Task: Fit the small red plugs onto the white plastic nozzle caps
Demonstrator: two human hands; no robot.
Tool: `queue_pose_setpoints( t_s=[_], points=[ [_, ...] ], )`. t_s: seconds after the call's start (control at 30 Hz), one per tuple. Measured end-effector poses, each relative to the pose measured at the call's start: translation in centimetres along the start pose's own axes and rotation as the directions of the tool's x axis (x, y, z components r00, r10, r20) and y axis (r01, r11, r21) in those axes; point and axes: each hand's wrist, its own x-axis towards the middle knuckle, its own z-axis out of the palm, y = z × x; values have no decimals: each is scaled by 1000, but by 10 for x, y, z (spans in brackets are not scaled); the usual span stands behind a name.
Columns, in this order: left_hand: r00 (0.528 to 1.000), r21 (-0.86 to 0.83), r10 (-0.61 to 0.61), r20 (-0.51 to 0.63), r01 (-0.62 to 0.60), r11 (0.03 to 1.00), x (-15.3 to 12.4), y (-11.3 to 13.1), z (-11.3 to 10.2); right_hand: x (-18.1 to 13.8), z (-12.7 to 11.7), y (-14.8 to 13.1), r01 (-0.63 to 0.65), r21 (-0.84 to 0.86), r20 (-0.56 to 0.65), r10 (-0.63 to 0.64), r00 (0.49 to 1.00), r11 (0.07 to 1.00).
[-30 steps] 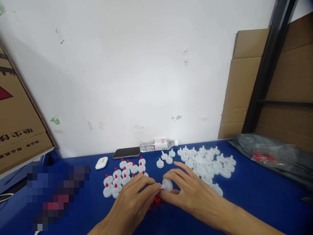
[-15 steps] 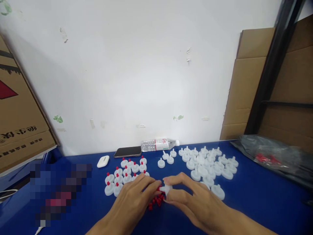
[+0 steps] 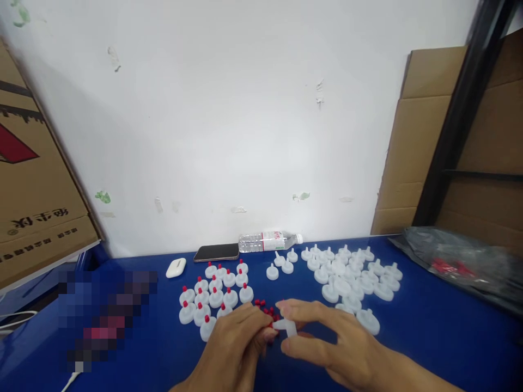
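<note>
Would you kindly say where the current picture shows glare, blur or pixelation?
Head view: gloss shows on the plastic bag, which looks soft; head view: the left hand seems slightly smeared near the thumb; head view: pixelation covers the lower left.

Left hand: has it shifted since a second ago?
Yes. Judged against the lying water bottle, the left hand has moved nearer the person, uncovering more of the red-tipped nozzle caps.

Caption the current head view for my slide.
The right hand holds a white spouted lid, spout toward the left hand, near loose red caps.
</note>
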Motion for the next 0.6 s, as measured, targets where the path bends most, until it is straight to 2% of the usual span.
queue_pose_setpoints(
  t_s=[0.07, 0.2, 0.3, 0.4, 0.47, 0.53, 0.6],
  points=[
    [999, -48, -28, -19, 28, 998, -2, 1, 1, 0, 0, -2, -10, -11, -9, 10, 1000, 1000],
    [981, -58, -190, -32, 188, 981, -3, 10, 2, 0, 0, -4, -20, -49, -37, 18, 999, 999],
    [973, -90, -232, -15, 229, 969, 2, 14, -1, 1, 0, -2, -10, -113, -45, 5, 999, 993],
    [958, -169, -285, -39, 275, 947, 12, 10, -7, 2, 1, 4, -14, -162, -32, 9, 999, 987],
    [929, -181, -358, -97, 337, 924, 16, 3, -13, 2, 0, 9, -34, -149, -3, 34, 999, 988],
    [906, -105, -397, -145, 385, 917, 19, -5, -20, 1, -2, 14, -62, -129, 38, 68, 997, 990],
    [918, 68, -372, -140, 384, 921, 21, -12, -26, 1, -4, 17, -74, -117, 65, 82, 995, 990]
  ],
)
